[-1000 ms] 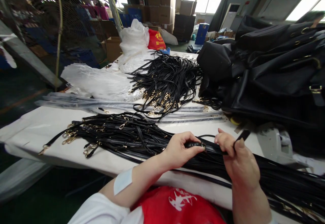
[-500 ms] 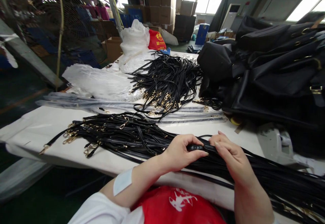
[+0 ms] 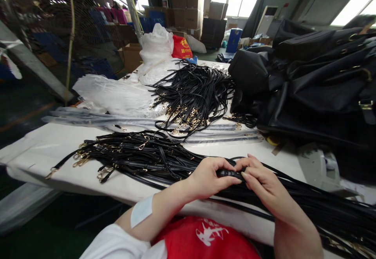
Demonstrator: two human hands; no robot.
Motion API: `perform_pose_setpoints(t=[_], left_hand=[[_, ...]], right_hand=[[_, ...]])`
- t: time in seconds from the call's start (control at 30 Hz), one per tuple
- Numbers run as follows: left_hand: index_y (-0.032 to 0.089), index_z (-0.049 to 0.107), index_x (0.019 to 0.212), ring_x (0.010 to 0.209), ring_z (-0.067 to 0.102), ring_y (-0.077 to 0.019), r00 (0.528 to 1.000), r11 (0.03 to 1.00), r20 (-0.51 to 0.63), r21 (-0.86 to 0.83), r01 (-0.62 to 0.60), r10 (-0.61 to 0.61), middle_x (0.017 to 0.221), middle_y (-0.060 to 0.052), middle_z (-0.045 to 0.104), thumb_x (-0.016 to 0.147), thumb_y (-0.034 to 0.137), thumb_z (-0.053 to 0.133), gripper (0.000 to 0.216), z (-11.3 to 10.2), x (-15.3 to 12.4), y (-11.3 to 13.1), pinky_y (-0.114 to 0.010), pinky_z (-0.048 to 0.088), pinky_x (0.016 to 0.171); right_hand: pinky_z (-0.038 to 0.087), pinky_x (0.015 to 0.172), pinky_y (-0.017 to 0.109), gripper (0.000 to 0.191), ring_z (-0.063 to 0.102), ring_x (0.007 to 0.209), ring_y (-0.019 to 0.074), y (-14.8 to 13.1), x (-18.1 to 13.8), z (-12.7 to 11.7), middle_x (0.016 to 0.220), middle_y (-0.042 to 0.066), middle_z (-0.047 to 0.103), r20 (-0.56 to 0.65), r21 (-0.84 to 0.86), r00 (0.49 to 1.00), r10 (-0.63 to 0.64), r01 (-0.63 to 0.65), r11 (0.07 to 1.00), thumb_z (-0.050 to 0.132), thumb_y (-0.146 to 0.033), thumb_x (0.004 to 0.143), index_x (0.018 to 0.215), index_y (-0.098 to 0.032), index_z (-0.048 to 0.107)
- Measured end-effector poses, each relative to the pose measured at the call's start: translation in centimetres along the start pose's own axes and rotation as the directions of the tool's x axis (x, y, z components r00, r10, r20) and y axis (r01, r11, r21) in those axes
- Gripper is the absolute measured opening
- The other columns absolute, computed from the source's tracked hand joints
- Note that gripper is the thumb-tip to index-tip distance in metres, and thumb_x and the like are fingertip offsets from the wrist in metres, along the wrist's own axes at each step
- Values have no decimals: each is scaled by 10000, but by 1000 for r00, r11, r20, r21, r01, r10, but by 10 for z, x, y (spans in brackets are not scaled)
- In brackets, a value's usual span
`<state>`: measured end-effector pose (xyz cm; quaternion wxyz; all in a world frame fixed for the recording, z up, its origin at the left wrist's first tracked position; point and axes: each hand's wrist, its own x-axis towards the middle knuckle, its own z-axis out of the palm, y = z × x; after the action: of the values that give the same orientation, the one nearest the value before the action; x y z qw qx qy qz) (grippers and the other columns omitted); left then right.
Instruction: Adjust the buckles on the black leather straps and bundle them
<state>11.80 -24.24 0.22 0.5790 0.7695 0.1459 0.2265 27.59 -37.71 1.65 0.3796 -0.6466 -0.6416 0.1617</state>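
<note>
Between my two hands is a black strap (image 3: 228,173), with a buckle or keeper part showing at the fingers. My left hand (image 3: 210,176) pinches it between thumb and forefinger. Close by on the right, my right hand (image 3: 261,178) grips the same strap, its fingertips nearly meeting the left ones. Under both hands lies a long bundle of black straps (image 3: 158,159), stretching from the left of the table to the lower right. Gold clasps (image 3: 81,159) show at its left end.
Farther back lies a second heap of black straps (image 3: 199,90) with gold clasps. Clear plastic bags (image 3: 114,94) are on the left of the white table (image 3: 38,145). Black bags (image 3: 317,83) are piled on the right, near a white device (image 3: 319,167). Cardboard boxes (image 3: 188,6) stand behind.
My right hand has slid left along the strap, closer to my left hand. My left hand stays almost in place, still pinching the strap.
</note>
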Motion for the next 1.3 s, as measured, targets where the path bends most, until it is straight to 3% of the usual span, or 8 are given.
perform_pose_setpoints(t=[0.2, 0.33, 0.5, 0.7, 0.87, 1.0, 1.3], left_hand=[[167, 779, 910, 713, 666, -158, 999, 998, -28, 67, -20, 22, 844, -43, 779, 734, 335, 828, 248, -1, 0, -3, -243, 492, 695], [180, 795, 860, 664, 669, -153, 999, 999, 3, -2, -42, 42, 775, -32, 774, 715, 297, 833, 190, 7, -5, -7, -233, 495, 658], [217, 787, 851, 715, 712, -183, 987, 1000, -159, 15, -16, 18, 799, -16, 781, 736, 262, 780, 123, 8, -12, -12, -267, 563, 713], [275, 788, 826, 669, 736, -181, 978, 973, -132, 190, -133, 159, 779, 23, 783, 737, 305, 775, 95, 0, -2, -13, -246, 613, 675], [259, 785, 827, 646, 744, -189, 973, 963, -131, 218, -158, 189, 768, 11, 784, 770, 383, 755, 140, 3, -1, -14, -248, 632, 673], [240, 783, 825, 648, 748, -189, 966, 955, -132, 228, -191, 225, 765, -2, 784, 786, 407, 747, 175, 5, 0, -18, -229, 629, 648], [236, 768, 862, 612, 714, -123, 913, 904, -150, 273, -330, 379, 734, 36, 765, 774, 261, 787, 92, 11, 0, -2, -167, 580, 633]], right_hand=[[251, 1198, 558, 340, 636, 996, 207, -3, -1, 6, 1030, 61, 676, -16, 21, 1000, 8, -8, 1000, 430, -279, 1012, 696, -215, 536], [235, 1209, 529, 314, 606, 1112, 205, -11, 1, 4, 1130, 62, 653, 37, 58, 999, -10, 7, 998, 423, -234, 1016, 730, -214, 551], [229, 1209, 514, 261, 580, 1179, 186, -26, 6, -3, 1180, 62, 649, 25, -10, 999, 27, -27, 1000, 476, -146, 978, 739, -204, 563], [186, 1228, 451, 239, 570, 1249, 165, -23, 10, -3, 1263, 73, 654, -9, 29, 998, 63, -63, 998, 518, -123, 954, 732, -187, 577], [217, 1220, 417, 203, 510, 1354, 188, -16, 6, -2, 1464, 103, 548, -57, 181, 998, -4, 14, 983, 535, -140, 946, 764, -183, 615], [158, 1233, 451, 208, 458, 1405, 188, -16, 3, -5, 1499, 105, 519, -21, 156, 999, 36, -32, 987, 528, -128, 949, 765, -182, 609], [150, 1233, 499, 238, 490, 1371, 196, -20, 2, -4, 1454, 90, 562, -9, 111, 998, 56, -54, 992, 491, -124, 960, 749, -190, 579]])
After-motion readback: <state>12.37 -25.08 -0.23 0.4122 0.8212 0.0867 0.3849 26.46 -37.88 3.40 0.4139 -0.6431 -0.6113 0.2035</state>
